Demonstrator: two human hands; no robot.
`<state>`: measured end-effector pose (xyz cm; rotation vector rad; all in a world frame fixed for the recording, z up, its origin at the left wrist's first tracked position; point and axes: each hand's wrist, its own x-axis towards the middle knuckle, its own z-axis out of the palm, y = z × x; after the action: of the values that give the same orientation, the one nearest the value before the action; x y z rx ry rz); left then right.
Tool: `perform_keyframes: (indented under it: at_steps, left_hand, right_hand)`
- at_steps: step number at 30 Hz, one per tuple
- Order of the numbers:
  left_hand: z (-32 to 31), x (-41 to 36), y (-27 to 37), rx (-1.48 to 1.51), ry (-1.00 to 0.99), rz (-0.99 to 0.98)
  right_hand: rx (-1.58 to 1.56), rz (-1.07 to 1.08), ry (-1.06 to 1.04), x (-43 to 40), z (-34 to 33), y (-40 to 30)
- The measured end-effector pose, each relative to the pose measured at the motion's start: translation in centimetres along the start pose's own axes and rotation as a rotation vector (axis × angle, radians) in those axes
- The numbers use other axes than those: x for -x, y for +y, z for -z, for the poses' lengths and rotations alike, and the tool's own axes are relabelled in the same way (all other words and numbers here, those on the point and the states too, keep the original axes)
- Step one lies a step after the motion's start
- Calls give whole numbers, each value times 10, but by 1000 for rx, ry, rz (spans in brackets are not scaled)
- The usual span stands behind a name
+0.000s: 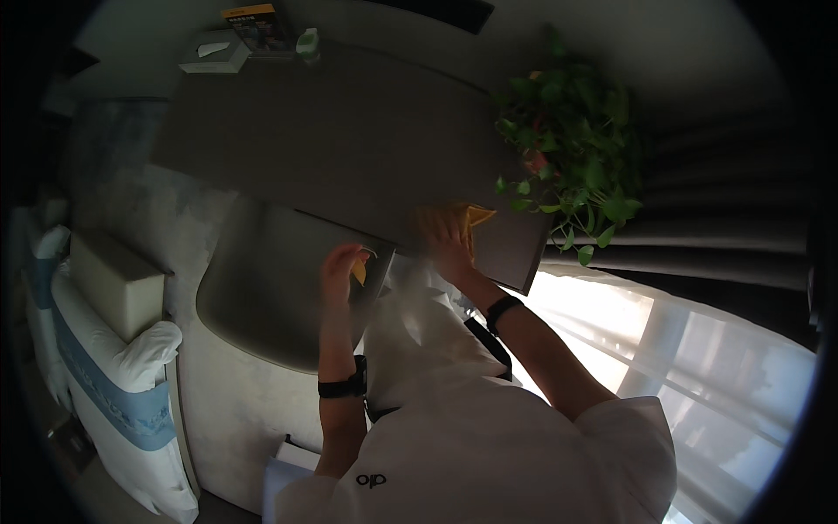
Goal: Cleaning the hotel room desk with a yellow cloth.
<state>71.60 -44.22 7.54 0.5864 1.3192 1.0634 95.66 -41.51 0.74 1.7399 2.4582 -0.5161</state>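
Note:
A yellowed leaf [359,271] with a thin stem hangs from the fingers of my left hand [337,268], above the seat of a grey chair [262,288]. Under my right hand [448,239] is a folded yellow cloth [476,216], held against the dark desk [314,131] close to its near right corner. Blur softens the right fingers, and part of the cloth is hidden beneath them.
A leafy potted plant [582,144] trails over the desk's right end. At the far left corner are a tissue box [216,54], a printed stand [258,29] and a green-and-white bottle [308,44]. A bed [111,367] is left; curtains [720,203] hang right.

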Motion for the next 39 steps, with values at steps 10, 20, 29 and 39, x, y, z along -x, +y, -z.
perform_keyframes:
  at_steps: [10, 20, 29, 39]
  left_hand:
    - [12, 0, 10, -96, 102, 93]
    - [-1, -17, 16, -46, -33, 31]
    - [2, -23, 9, -36, -58, 57]
    - [22, -19, 5, 0, 13, 61]
  right_hand:
    - [11, 59, 42, -43, 31, -62]
    - [-306, -201, 24, 53, -13, 53]
    - [-241, -523, 315, 113, -13, 109]
    - [-84, -414, 266, 28, -21, 5]
